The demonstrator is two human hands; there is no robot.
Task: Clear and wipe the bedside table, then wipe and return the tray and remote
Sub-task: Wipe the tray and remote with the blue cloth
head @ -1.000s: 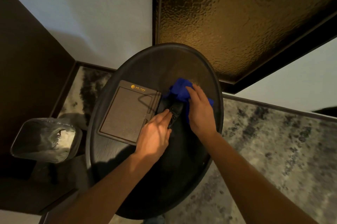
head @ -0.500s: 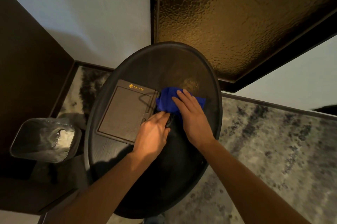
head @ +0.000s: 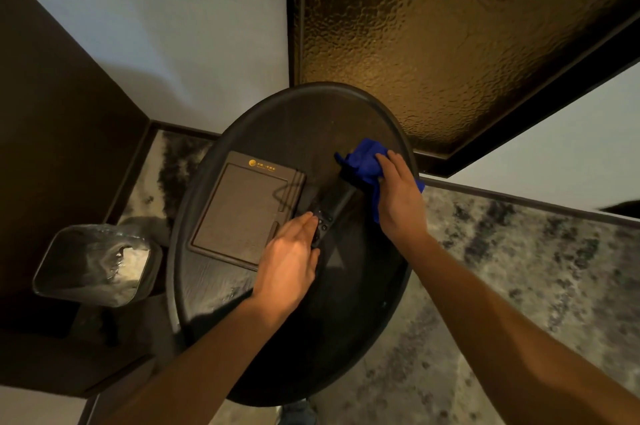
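Observation:
A dark round bedside table (head: pixel 363 338) fills the middle of the head view. On its left half lies a flat dark rectangular tray (head: pixel 242 210) with a small gold logo at its far edge. Right beside the tray lies a black remote (head: pixel 334 205), pointing away to the right. My left hand (head: pixel 289 262) presses on the remote's near end, fingertips on its buttons. My right hand (head: pixel 398 196) holds a crumpled blue cloth (head: pixel 363 160) against the remote's far end, near the table's right rim.
A bin with a clear liner and white rubbish (head: pixel 93 265) stands on the floor to the left of the table. A textured amber glass panel (head: pixel 450 26) in a dark frame rises behind the table. Mottled grey carpet (head: pixel 519 269) lies to the right.
My right hand has slid the blue cloth from the remote's near part, by the tray, out to its far end, uncovering the remote's body. My left hand stays on the near end.

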